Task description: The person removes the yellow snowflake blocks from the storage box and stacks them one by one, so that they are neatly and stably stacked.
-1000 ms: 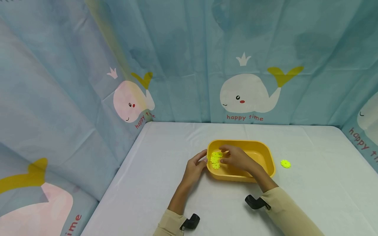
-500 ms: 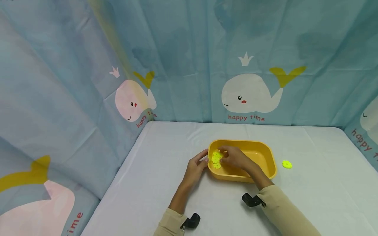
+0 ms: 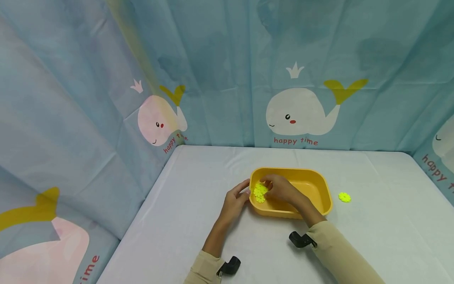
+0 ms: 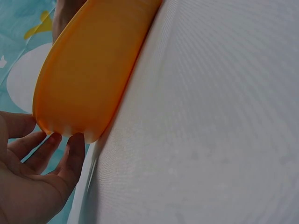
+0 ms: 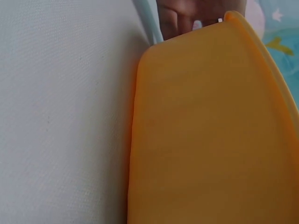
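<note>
Behind the white table [image 3: 213, 165], along its far edge, a blue curtain [image 3: 220, 79] shows a white whale [image 3: 294, 112] over red lettering [image 3: 295, 141]; a pinkish whale [image 3: 155, 118] sits by the far left corner, a cut-off print [image 3: 446, 140], probably another, by the right.

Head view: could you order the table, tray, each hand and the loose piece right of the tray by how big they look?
1. Table
2. Tray
3. Left hand and right hand, too alike to rank
4. Loose piece
</note>
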Tool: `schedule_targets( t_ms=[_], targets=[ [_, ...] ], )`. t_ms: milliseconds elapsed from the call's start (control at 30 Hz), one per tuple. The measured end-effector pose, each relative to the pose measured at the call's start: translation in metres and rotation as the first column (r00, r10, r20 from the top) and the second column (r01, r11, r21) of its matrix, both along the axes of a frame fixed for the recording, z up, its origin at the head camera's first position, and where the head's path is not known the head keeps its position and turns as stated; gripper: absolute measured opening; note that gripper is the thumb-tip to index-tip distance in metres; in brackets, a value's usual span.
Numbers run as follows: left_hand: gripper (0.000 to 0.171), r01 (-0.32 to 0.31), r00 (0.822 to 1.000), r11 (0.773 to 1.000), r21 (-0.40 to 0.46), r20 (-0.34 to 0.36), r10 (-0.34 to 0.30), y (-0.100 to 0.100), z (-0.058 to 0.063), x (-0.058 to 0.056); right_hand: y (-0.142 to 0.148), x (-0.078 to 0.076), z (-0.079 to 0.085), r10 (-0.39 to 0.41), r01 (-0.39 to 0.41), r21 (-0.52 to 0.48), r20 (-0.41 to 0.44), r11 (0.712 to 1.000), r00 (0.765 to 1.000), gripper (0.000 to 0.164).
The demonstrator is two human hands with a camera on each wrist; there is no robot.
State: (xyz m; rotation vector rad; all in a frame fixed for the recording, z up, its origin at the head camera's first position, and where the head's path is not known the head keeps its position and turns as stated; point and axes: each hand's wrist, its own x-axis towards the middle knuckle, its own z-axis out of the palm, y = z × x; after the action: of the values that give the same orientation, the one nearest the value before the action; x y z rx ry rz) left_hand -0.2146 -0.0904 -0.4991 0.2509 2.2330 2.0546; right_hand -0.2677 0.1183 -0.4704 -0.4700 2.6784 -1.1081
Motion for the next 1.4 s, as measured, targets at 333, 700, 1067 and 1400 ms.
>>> schedule_targets(
  t_ms=[333,700,1067,1400],
  targets=[
    [0.046,-0.001,1.0,1.0,-0.009,-0.007,0.001,0.0004,-0.0002,0.0003,-0.0018,-0.0021,-0.0014,-0.017,0.017,0.047,-0.006,0.999,1.0,0.036],
    [0.047,0.005,1.0,1.0,0.004,-0.003,-0.005,-0.0005,0.0012,0.0011,-0.0023,-0.0056,-0.0034,0.001,0.001,0.09,-0.021,0.996,1.0,0.036],
    [0.046,-0.004,1.0,1.0,0.002,0.023,0.004,0.0008,0.0053,0.0025,-0.0022,-0.0064,-0.0029,0.021,-0.013,0.131,-0.056,0.991,0.998,0.035],
    [0.046,-0.006,1.0,1.0,0.004,0.027,0.006,0.0004,0.0048,0.0016,-0.0025,-0.0072,-0.0041,0.015,-0.009,0.128,-0.049,0.992,0.999,0.035]
  ],
)
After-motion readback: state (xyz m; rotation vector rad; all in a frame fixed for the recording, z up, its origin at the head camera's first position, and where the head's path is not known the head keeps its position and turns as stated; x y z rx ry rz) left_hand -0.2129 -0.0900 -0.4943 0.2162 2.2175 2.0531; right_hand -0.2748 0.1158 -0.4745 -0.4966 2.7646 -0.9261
